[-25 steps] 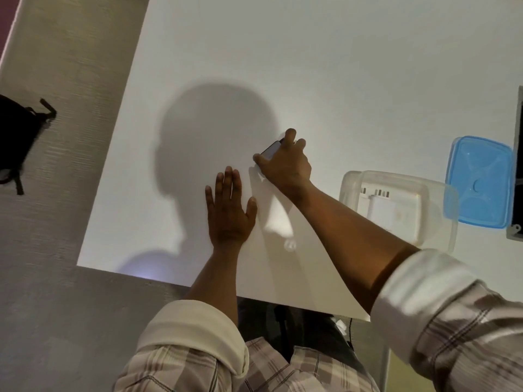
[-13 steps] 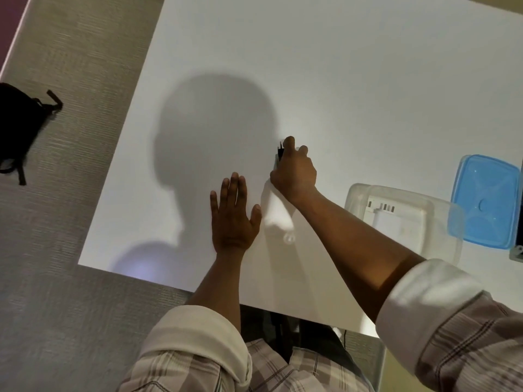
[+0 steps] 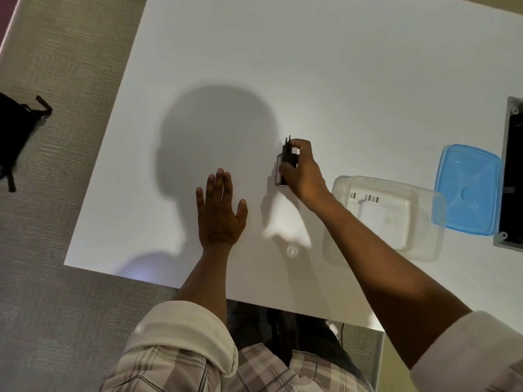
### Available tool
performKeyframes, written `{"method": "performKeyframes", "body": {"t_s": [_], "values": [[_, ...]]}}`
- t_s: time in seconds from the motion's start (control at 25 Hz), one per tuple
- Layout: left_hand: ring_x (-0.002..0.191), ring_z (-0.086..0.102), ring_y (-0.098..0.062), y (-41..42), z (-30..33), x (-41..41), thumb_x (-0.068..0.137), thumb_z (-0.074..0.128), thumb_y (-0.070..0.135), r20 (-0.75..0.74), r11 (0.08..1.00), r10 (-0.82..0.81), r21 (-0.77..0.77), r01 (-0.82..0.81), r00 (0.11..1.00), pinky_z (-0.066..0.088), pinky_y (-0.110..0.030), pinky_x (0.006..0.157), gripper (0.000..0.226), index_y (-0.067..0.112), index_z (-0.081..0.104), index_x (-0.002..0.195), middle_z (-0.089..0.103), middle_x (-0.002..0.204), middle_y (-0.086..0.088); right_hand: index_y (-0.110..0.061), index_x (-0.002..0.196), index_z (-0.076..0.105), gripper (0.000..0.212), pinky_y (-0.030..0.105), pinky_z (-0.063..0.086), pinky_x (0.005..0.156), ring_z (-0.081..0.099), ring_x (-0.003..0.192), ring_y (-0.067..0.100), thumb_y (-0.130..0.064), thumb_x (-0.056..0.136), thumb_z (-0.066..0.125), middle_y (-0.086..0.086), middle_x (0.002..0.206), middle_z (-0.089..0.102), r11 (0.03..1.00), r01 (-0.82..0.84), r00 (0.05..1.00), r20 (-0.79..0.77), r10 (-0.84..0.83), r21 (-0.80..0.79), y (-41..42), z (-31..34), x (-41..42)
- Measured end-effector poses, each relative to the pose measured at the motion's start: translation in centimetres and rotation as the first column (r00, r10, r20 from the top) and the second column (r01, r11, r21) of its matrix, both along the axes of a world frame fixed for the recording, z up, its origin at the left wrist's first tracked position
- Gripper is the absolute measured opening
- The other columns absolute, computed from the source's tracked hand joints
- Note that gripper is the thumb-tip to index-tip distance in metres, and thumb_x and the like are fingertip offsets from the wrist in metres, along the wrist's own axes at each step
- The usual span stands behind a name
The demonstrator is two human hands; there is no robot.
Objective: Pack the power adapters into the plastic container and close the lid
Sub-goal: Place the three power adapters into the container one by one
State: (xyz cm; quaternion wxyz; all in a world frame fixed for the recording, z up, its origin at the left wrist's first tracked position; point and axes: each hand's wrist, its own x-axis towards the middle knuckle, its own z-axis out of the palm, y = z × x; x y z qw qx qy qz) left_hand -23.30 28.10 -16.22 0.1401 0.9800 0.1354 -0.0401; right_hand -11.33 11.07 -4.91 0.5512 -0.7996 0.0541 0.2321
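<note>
My right hand (image 3: 304, 172) grips a black power adapter (image 3: 285, 162) just above the white table (image 3: 311, 66), its prongs pointing away from me. My left hand (image 3: 219, 212) lies flat on the table with fingers spread, holding nothing, left of the adapter. To the right stands the clear plastic container (image 3: 424, 244), open, with white adapters (image 3: 379, 206) inside it. Its blue lid (image 3: 468, 190) lies on the table just beyond the container's right side.
A dark panel in a grey frame (image 3: 512, 176) sits at the table's right edge. A black bag (image 3: 14, 128) lies on the carpet at far left. The table's near edge runs just in front of my lap.
My right hand has lifted the black adapter off the table and turned it upright, drawing slightly toward the container. The left hand has stayed flat.
</note>
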Motion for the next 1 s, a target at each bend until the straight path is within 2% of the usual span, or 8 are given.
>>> {"method": "performKeyframes", "body": {"t_s": [0.08, 0.16, 0.28, 0.48, 0.64, 0.76, 0.88, 1.0], "values": [[0.155, 0.015, -0.024, 0.0, 0.1, 0.0, 0.098, 0.028, 0.049, 0.002, 1.000, 0.000, 0.000, 0.000, 1.000, 0.011, -0.049, 0.126, 0.071, 0.017, 0.011, 0.159, 0.016, 0.167, -0.005, -0.013, 0.129, 0.039, 0.039, 0.036, 0.062, 0.069, 0.070, 0.078, 0.026, -0.001, 0.092, 0.036, 0.017, 0.102, 0.062, 0.963, 0.110, 0.990, -0.111, -0.085, 0.247, -2.3, 1.5, -1.0], [0.155, 0.016, -0.024, 0.0, 0.2, 0.0, 0.098, 0.030, 0.048, 0.005, 1.000, 0.002, 0.003, -0.002, 1.000, 0.011, -0.049, 0.126, 0.071, 0.016, 0.012, 0.159, 0.017, 0.167, -0.005, -0.012, 0.132, 0.042, 0.043, 0.047, 0.062, 0.074, 0.070, 0.082, 0.035, 0.002, 0.093, 0.033, 0.021, 0.109, 0.063, 0.907, 0.215, 0.968, -0.205, -0.147, 0.362, -5.0, 3.0, -2.0], [0.155, 0.016, -0.025, 0.0, 0.3, -0.1, 0.098, 0.029, 0.048, -0.002, 1.000, -0.004, 0.004, 0.004, 1.000, 0.009, -0.049, 0.126, 0.071, 0.015, 0.013, 0.159, 0.017, 0.167, -0.006, -0.009, 0.129, 0.049, 0.034, 0.045, 0.061, 0.073, 0.070, 0.084, 0.034, -0.001, 0.096, 0.049, 0.018, 0.107, 0.069, 0.838, 0.314, 0.945, -0.236, -0.228, 0.447, -9.8, 4.4, -3.5], [0.155, 0.010, -0.020, -0.1, 0.3, -0.2, 0.098, 0.021, 0.050, -0.019, 1.000, -0.013, 0.018, 0.014, 1.000, 0.004, -0.046, 0.127, 0.070, 0.020, 0.003, 0.159, 0.011, 0.168, -0.002, -0.017, 0.111, 0.065, 0.023, 0.028, 0.054, 0.062, 0.069, 0.077, 0.013, -0.011, 0.089, 0.066, 0.005, 0.097, 0.074, 0.890, 0.446, 0.892, -0.125, -0.434, 0.093, -19.0, 4.6, -5.7], [0.155, 0.011, -0.026, -0.4, 0.2, -0.7, 0.101, 0.022, 0.045, 0.007, 0.998, -0.025, 0.055, 0.024, 1.000, 0.006, -0.050, 0.126, 0.067, 0.015, 0.007, 0.159, 0.012, 0.168, -0.007, -0.022, 0.099, 0.065, 0.018, 0.024, 0.050, 0.062, 0.063, 0.076, 0.013, -0.017, 0.084, 0.073, -0.008, 0.084, 0.065, 0.862, 0.454, 0.885, -0.003, -0.466, -0.227, -22.9, 2.5, -6.8], [0.155, 0.010, -0.032, -2.0, 0.3, -0.2, 0.101, 0.017, 0.042, -0.063, 0.994, -0.085, 0.057, 0.088, 0.994, 0.011, -0.054, 0.125, 0.066, 0.010, 0.006, 0.158, 0.008, 0.168, -0.012, -0.015, 0.104, 0.063, 0.025, 0.024, 0.050, 0.060, 0.065, 0.083, 0.022, -0.018, 0.082, 0.075, 0.002, 0.094, 0.068, 0.837, 0.420, 0.890, -0.023, -0.456, -0.351, -23.5, 0.3, -6.8], [0.156, 0.003, -0.029, -5.8, 0.5, -0.7, 0.102, 0.018, 0.040, -0.066, 0.981, -0.194, 0.002, 0.194, 0.979, 0.004, -0.049, 0.126, 0.066, 0.012, -0.001, 0.158, 0.002, 0.168, -0.009, -0.008, 0.107, 0.063, 0.027, 0.034, 0.054, 0.078, 0.064, 0.096, 0.032, -0.017, 0.083, 0.072, 0.013, 0.107, 0.069, 0.775, 0.394, 0.895, 0.012, -0.446, -0.494, -23.7, -1.2, -6.0], [0.156, 0.002, -0.029, -9.8, 1.1, -1.5, 0.102, 0.023, 0.037, -0.087, 0.974, -0.227, -0.022, 0.226, 0.970, 0.004, -0.050, 0.126, 0.066, 0.009, 0.001, 0.158, 0.002, 0.168, -0.011, -0.002, 0.111, 0.062, 0.029, 0.027, 0.041, 0.074, 0.062, 0.101, 0.035, -0.018, 0.087, 0.068, 0.018, 0.110, 0.069, 0.762, 0.331, 0.929, 0.051, -0.366, -0.556, -23.3, -2.0, -5.7]]}}
